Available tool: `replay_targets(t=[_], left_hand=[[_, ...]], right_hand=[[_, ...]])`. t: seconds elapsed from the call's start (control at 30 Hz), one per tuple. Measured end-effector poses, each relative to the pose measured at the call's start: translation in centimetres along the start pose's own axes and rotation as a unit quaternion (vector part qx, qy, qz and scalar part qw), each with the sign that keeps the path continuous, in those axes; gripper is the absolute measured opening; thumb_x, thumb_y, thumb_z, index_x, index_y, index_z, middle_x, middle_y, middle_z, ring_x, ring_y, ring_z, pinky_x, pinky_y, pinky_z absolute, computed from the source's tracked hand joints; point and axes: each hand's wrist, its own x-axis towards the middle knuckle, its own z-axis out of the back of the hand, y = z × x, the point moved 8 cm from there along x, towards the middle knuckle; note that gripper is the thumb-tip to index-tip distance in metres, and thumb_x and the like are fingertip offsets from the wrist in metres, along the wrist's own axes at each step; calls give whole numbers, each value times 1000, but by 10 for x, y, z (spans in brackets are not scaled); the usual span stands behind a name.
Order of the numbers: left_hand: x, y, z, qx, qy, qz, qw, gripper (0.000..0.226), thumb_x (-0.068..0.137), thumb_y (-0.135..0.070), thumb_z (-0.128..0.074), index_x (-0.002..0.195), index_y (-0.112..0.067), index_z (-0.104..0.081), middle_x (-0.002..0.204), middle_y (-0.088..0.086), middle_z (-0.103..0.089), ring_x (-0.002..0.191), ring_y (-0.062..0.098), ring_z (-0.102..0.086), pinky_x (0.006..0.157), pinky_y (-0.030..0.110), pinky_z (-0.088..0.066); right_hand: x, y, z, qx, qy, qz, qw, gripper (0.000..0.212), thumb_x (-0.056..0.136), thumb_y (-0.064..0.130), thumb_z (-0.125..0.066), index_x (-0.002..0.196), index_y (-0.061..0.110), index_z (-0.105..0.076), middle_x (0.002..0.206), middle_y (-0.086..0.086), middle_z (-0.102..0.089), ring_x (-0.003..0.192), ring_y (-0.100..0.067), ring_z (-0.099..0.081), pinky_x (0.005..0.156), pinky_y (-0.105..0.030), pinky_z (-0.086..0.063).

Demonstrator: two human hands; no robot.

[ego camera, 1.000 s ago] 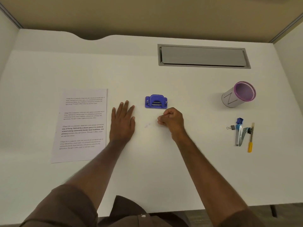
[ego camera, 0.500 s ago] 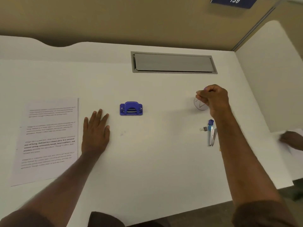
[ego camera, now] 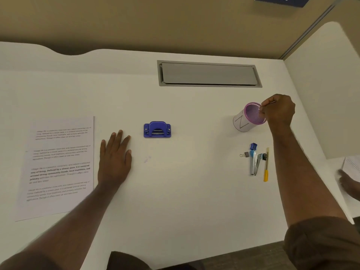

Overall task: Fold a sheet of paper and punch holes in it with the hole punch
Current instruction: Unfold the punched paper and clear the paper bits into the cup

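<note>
Desk (ego camera: 175, 191) is white, with a grey rectangular cable hatch (ego camera: 209, 74) set in near its far edge. Left hand (ego camera: 115, 156) lies flat, palm down, fingers straight and slightly spread, on the bare desktop between the sheet and the punch, touching neither. White printed sheet of paper (ego camera: 58, 166) lies flat and unfolded toward the left edge, just beside that hand. Blue plastic hole punch (ego camera: 157, 129) sits mid-desk, lever down, apart from both hands. Right hand (ego camera: 278, 112) is over by the right edge, fingers curled, fingertips pinched at the rim of the white cylindrical pen cup with a pink mesh lining (ego camera: 248, 117); whether they pinch something small or just the rim, can't tell. Cup looks tilted toward the camera. Nearer the front from the cup: small blue sharpener (ego camera: 253, 146), silver stapler (ego camera: 255, 162), two binder clips (ego camera: 245, 154), yellow-handled tool (ego camera: 266, 166), clustered close together. Second person's hand (ego camera: 348, 184) rests on papers past the right edge.
</note>
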Motion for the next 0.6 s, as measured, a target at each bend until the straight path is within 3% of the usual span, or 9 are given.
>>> replay_targets(t=[0.13,0.3,0.4,0.53,0.6], left_hand=[[0,1,0,-5,3,3,1000,54,98,-28,-35,148,-12,-48,164,11,-34,152,32,-29,127,53,-14],[0,0,0,-4,2,1,1000,54,99,-28,-34,148,-12,-48,164,11,-34,152,32,-29,127,52,-12],[0,0,0,-5,2,1,1000,53,98,-28,-34,148,-13,-48,164,11,-34,152,32,-29,127,51,-11],[0,0,0,-5,1,1,1000,53,98,-27,-36,148,-12,-48,163,12,-34,152,32,-30,126,52,-13],[0,-1,0,-6,2,0,1000,53,98,-27,-36,148,-12,-48,164,11,-34,152,32,-30,127,52,-13]], right_hand=[[3,-3,4,-2,-8,-18,1000,21,69,-1,-80,87,8,-75,92,-14,-76,83,-30,-72,79,-37,-59],[6,-12,-5,58,57,-86,993,21,72,5,-85,92,11,-78,91,-17,-76,73,-28,-74,73,-37,-63],[9,-13,-10,58,83,-100,990,22,73,8,-84,94,7,-77,95,-16,-76,79,-27,-74,79,-39,-62],[2,-15,-10,116,91,-115,982,6,78,5,-71,83,8,-73,87,-14,-76,71,-21,-72,75,-38,-64],[6,-16,-9,133,99,-124,978,10,83,2,-66,91,4,-72,98,-19,-76,74,-22,-73,70,-33,-63]])
